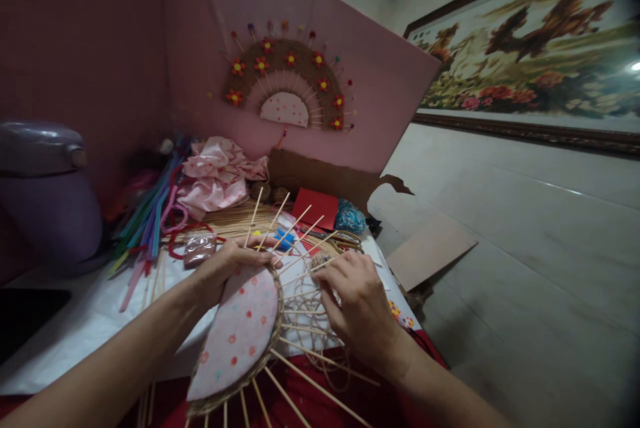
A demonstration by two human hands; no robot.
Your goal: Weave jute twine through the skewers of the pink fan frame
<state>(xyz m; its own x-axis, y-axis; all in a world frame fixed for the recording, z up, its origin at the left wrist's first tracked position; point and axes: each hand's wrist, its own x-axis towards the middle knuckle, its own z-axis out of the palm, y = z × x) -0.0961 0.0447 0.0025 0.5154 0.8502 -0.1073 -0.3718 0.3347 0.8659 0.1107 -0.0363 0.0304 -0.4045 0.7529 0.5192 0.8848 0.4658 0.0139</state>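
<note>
A half-circle panel (243, 325) covered in pale pink dotted fabric is tilted in front of me, its curved edge bound with twine. Thin wooden sticks (320, 353) fan outward from that edge. My left hand (231, 267) grips the panel at its upper end, thumb and fingers closed around the edge among the sticks. On the right, my right hand (359, 305) has its fingers pinched on a small bundle of twine (320, 260), close to the stick tips. Loose loops of twine (315, 328) hang and lie beneath the sticks. My right fingertips are partly hidden.
A finished-looking fan decoration (285, 85) with flowers hangs on the pink board. Behind my hands lie crumpled dotted fabric (217, 175), bundled sticks (225, 223), colourful pipe cleaners (155, 205), a red card (315, 208), blue yarn (350, 216) and scissors (349, 237). A purple flask (47, 201) stands left.
</note>
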